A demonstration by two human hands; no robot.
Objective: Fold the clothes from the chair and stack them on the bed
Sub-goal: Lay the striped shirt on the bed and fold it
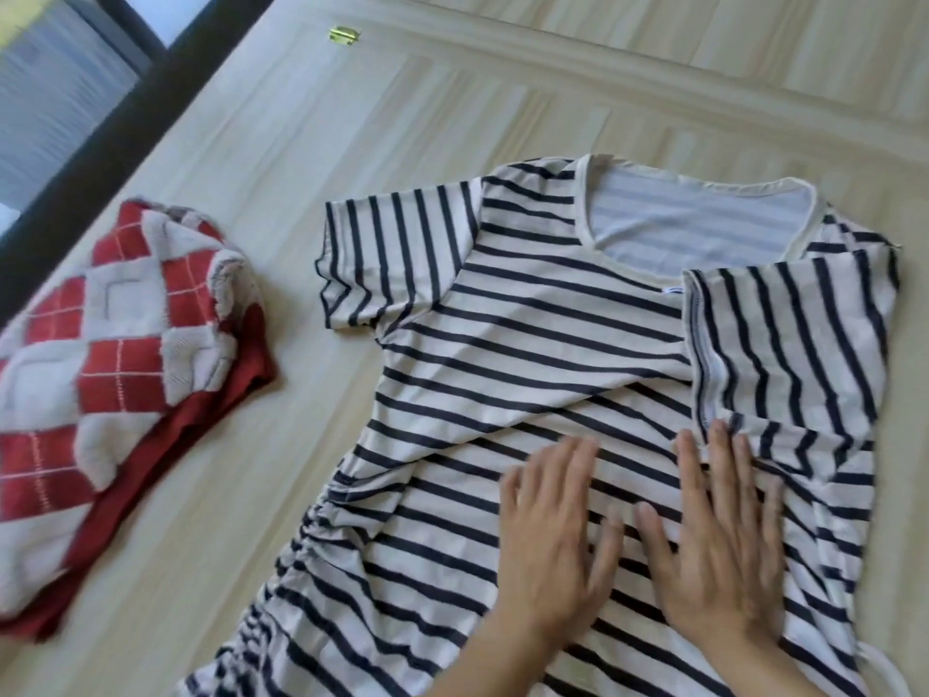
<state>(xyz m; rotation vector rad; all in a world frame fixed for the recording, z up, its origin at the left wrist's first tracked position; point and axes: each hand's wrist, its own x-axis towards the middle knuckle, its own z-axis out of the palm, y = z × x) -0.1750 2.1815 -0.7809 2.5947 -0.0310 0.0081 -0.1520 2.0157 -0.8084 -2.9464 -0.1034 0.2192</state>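
Note:
A white dress with navy stripes (528,334) lies spread front-up on the cream bed (281,158), neckline toward the far side. Its right sleeve and side are folded inward over the body; the left sleeve lies flat and outstretched. My left hand (553,540) and my right hand (724,535) both rest flat on the dress's middle, fingers straight and spread, side by side. A folded stack sits at the left: a red-and-white argyle knit (105,344) on top of a plain red garment (166,470).
A small gold-coloured object (343,34) lies on the bed at the far side. A dark bed frame or window frame (125,123) runs diagonally at the upper left, with a window beyond. The chair is out of view.

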